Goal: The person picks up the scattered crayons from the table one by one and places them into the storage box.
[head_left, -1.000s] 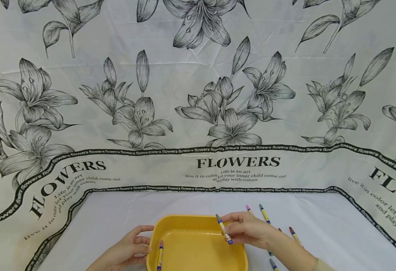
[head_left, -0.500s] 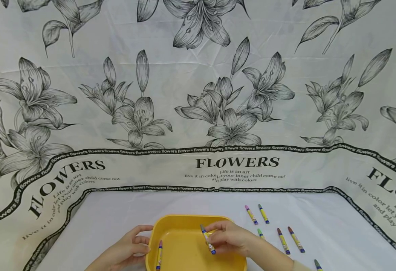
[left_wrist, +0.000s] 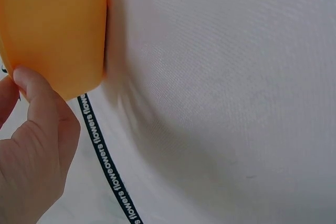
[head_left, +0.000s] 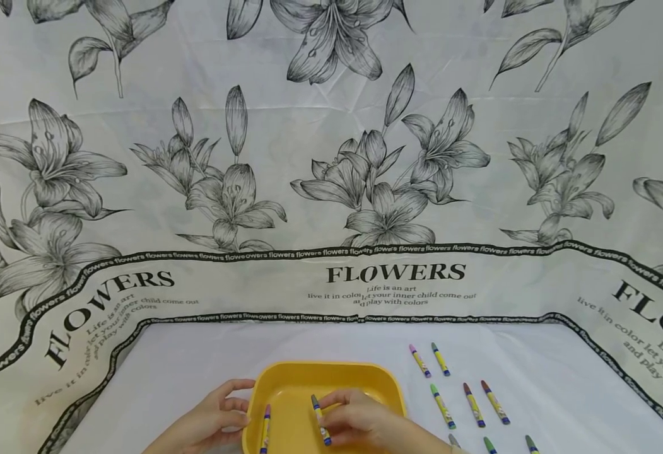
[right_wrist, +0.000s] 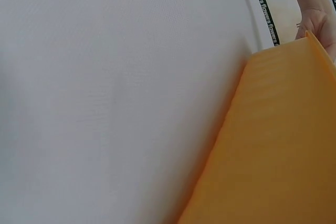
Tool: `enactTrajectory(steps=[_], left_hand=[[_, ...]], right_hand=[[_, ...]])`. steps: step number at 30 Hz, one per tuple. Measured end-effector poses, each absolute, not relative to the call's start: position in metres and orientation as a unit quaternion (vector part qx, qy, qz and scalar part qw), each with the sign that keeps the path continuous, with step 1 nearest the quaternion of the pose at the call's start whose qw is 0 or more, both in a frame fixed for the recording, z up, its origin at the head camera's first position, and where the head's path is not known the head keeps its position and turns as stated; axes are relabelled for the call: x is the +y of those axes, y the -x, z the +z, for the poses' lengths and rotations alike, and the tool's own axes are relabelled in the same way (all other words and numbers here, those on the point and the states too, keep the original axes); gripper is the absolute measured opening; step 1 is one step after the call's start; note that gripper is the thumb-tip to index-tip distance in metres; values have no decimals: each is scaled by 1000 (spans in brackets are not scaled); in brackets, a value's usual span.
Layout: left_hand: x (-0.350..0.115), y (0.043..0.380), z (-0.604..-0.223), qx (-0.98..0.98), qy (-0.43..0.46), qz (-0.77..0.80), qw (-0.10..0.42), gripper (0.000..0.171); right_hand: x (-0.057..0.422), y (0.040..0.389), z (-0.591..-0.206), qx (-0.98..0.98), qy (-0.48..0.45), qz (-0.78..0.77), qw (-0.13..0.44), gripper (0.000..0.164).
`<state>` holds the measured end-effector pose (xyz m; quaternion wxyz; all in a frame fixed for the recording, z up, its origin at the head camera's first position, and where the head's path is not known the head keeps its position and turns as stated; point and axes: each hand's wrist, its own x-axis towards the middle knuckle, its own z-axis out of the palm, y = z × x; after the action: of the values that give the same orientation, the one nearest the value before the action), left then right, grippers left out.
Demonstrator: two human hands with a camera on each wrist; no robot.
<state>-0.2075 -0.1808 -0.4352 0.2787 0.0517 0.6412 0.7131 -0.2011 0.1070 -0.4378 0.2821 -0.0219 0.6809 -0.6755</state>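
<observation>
In the head view, my right hand (head_left: 359,417) pinches a dark grey-green crayon (head_left: 320,421) with a yellow and blue wrapper, tilted above the yellow plastic tray (head_left: 331,373). A purple-pink crayon (head_left: 265,430) lies inside the tray along its left side. My left hand (head_left: 214,416) holds the tray's left side, its fingers bent against the rim and outer wall. The left wrist view shows the left hand (left_wrist: 39,135) touching the tray's edge (left_wrist: 58,30). The right wrist view catches only the tray's outer wall (right_wrist: 278,129) and the left hand (right_wrist: 315,24); the right hand is hidden there.
Right of the tray, several crayons lie on the white cloth: pink (head_left: 420,360), dark green (head_left: 440,359), light green (head_left: 443,407), brown (head_left: 474,405) and red-brown (head_left: 495,402), with others at the bottom edge. A flower-printed cloth (head_left: 331,189) hangs behind.
My right hand has carried the dark crayon leftward from the tray's right rim to over its middle, uncovering crayons on the right. My left hand stays at the tray's left side.
</observation>
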Motion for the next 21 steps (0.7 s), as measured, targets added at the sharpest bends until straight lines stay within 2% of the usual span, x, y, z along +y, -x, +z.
enactTrajectory(steps=[7, 21], left_hand=[[-182, 209, -438, 626, -67, 724, 282, 67], [-182, 209, -437, 624, -61, 725, 287, 65]], right_hand=[[92, 200, -447, 693, 1, -672, 261, 25], [77, 203, -452, 711, -15, -655, 257, 19]])
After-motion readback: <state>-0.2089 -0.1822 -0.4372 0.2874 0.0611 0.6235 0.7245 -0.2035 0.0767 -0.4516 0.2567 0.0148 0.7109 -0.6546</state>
